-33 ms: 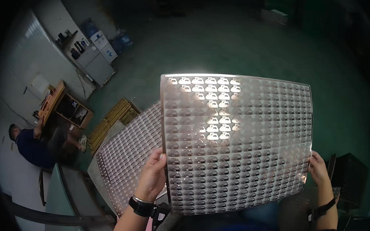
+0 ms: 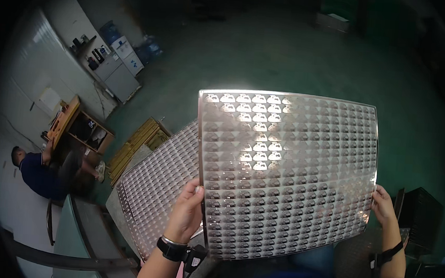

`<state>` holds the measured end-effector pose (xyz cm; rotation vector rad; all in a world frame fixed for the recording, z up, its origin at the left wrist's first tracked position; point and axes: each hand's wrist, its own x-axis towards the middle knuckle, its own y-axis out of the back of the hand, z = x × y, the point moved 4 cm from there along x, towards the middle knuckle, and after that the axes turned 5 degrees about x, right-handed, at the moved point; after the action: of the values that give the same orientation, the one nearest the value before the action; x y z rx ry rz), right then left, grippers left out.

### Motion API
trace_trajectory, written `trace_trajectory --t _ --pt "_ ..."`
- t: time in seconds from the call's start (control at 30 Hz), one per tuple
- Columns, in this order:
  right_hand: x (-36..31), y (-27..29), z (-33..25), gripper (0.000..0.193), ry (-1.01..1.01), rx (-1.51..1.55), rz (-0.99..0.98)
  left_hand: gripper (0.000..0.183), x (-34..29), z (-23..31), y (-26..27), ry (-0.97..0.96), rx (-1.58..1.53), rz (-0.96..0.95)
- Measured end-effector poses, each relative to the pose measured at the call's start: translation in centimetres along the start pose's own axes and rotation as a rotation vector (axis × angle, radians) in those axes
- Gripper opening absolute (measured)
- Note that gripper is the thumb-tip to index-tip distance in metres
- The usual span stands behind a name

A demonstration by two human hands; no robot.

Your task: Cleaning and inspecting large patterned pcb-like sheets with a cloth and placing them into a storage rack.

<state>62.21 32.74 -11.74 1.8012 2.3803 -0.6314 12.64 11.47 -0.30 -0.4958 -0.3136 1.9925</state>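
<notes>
A large, shiny metallic sheet [image 2: 286,196], covered in rows of small repeated raised or printed shapes, is held up tilted before me. My left hand [image 2: 188,209] grips its left edge, thumb on the near face. On the opposite edge my right hand [image 2: 383,204] is closed around the rim, its fingers partly hidden. Bright light glares off the sheet's upper left. Behind and left of it lies a similar patterned sheet [image 2: 159,178], partly covered from view by the held one. A dark band sits on each of my wrists.
Yellow-brown bars or boards [image 2: 137,145] are stacked beyond the lying sheet. At far left a person [image 2: 42,172] sits by a wooden desk [image 2: 63,118]. A dark crate-like stack [image 2: 420,220] stands right of my right hand. White cabinets [image 2: 122,81] line the wall.
The held sheet sits slightly farther right and its left side is a little lower. Both hands keep their grip.
</notes>
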Motion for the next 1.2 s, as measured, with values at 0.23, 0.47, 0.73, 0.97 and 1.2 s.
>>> trace_trajectory --t 0.23,0.47,0.73,0.97,1.2 --pt "0.0 0.7 1.3 0.023 0.011 0.037 0.058 0.024 0.1 0.0 -0.2 0.032 -0.022 -0.064" --pt "-0.5 0.5 -0.7 0.025 0.110 0.088 0.083 0.021 0.6 -0.3 0.4 0.026 0.004 0.020" --pt "-2.9 10.4 -5.1 0.044 0.513 0.166 0.492 0.016 3.0 1.4 4.0 -0.326 -0.238 0.215" --pt "-14.0 12.3 -14.8 0.052 0.741 -0.106 0.958 0.017 -1.6 2.8 12.5 -0.405 -0.050 0.468" --pt "-18.9 22.0 -9.4 0.048 0.400 -1.058 0.873 0.017 -6.1 2.3 17.6 -0.421 0.285 0.703"
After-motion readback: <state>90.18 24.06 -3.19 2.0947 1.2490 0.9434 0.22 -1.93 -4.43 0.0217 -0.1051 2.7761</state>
